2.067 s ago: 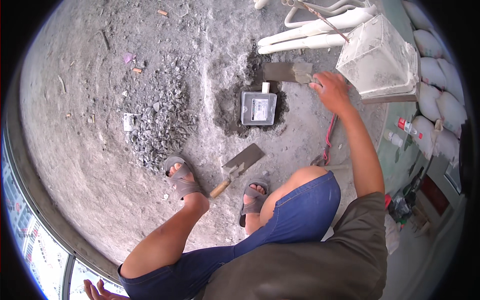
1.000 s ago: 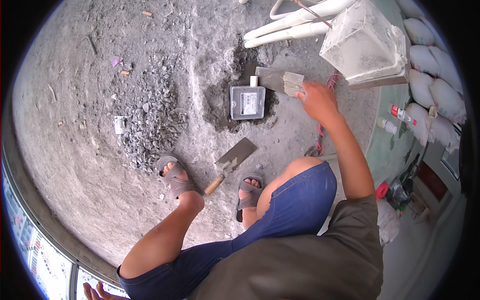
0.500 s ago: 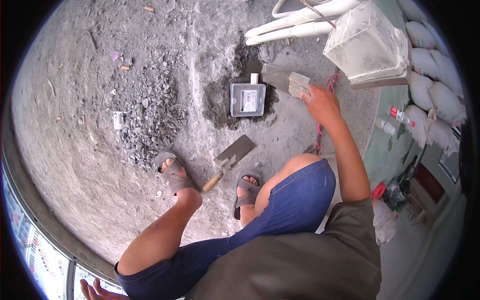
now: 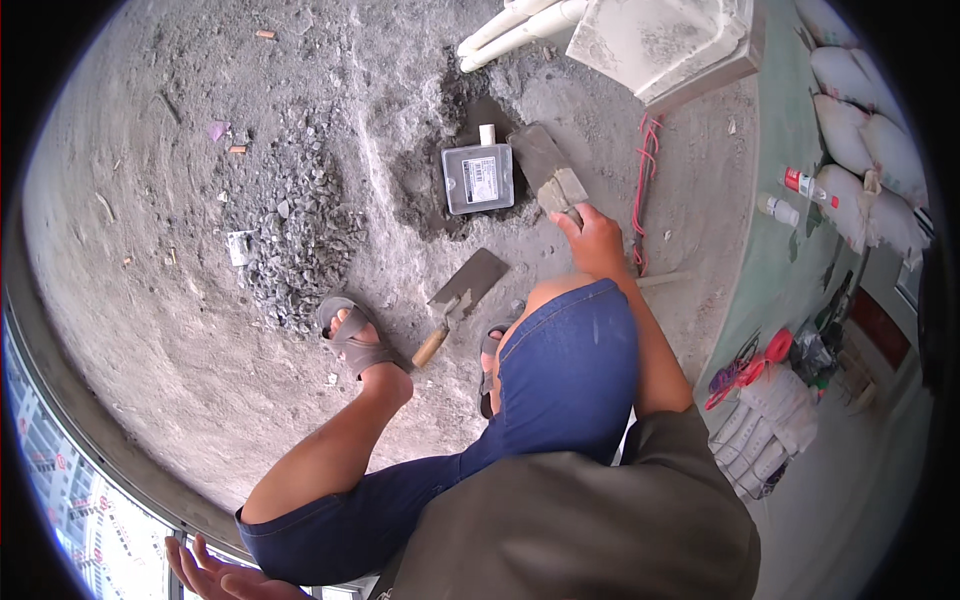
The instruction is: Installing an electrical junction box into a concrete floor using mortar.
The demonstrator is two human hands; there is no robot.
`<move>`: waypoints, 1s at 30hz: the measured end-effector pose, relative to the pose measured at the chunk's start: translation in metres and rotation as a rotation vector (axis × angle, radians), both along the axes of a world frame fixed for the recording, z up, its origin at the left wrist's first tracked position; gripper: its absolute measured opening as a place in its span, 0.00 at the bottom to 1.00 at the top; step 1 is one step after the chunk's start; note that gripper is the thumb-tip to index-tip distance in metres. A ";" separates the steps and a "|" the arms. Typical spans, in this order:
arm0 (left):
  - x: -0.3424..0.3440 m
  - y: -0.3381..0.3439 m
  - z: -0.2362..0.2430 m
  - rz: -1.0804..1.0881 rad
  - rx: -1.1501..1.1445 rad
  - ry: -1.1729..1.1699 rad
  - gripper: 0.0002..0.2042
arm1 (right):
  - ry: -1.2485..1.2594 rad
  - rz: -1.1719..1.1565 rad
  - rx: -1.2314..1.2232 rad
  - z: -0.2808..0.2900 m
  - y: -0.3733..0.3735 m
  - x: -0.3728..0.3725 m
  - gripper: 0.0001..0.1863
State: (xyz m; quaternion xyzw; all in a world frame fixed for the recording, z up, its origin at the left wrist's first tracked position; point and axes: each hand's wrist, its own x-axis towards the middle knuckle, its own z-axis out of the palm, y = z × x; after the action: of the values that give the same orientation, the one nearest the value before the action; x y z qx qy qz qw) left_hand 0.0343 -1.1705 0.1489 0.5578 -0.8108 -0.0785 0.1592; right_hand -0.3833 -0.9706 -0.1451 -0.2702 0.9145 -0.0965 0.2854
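My right hand (image 4: 592, 240) is shut on a flat steel trowel (image 4: 540, 158) smeared with mortar. Its blade tip reaches beside a translucent grey box (image 4: 478, 185) with a pale label, which sits in a rough hole (image 4: 420, 185) in the concrete floor. A short white fitting (image 4: 487, 135) rises at the box's far side. Nearer my feet lies a second trowel (image 4: 467, 283) with a wooden handle. My left hand (image 4: 220, 575) hangs at the lower left with fingers apart, holding nothing.
White pipes (image 4: 520, 32) and a plaster-stained pale block (image 4: 655, 45) stand at the top. Gravel (image 4: 300, 230) lies left of the hole, a red cord (image 4: 642, 190) to its right. Along the right are sandbags (image 4: 845, 140), bottles (image 4: 805, 186) and piled sacks (image 4: 760, 430). A window (image 4: 70, 470) borders the lower left.
My right hand has come down toward me and the trowel blade now angles more steeply. My right knee has shifted, and the pipes and block sit higher and farther left in view.
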 end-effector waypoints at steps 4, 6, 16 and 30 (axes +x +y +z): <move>0.001 -0.011 -0.001 -0.072 0.004 -0.031 0.21 | 0.003 -0.058 -0.011 -0.014 0.021 0.021 0.23; 0.000 -0.016 -0.003 -0.110 0.001 -0.001 0.20 | -0.019 -0.085 0.009 -0.014 0.033 0.031 0.23; -0.029 -0.043 -0.011 -0.244 0.001 0.027 0.22 | -0.087 -0.304 -0.191 -0.023 0.028 0.041 0.23; -0.107 -0.062 -0.029 -0.550 -0.006 0.068 0.23 | -0.029 -0.216 -0.295 -0.017 0.070 0.069 0.20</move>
State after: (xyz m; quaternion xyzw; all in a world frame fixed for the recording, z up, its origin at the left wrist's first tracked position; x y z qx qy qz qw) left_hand -0.0729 -1.2322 0.1202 0.3131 -0.9263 -0.1352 0.1603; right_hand -0.3143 -0.9005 -0.1625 -0.2077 0.9100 -0.2635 0.2436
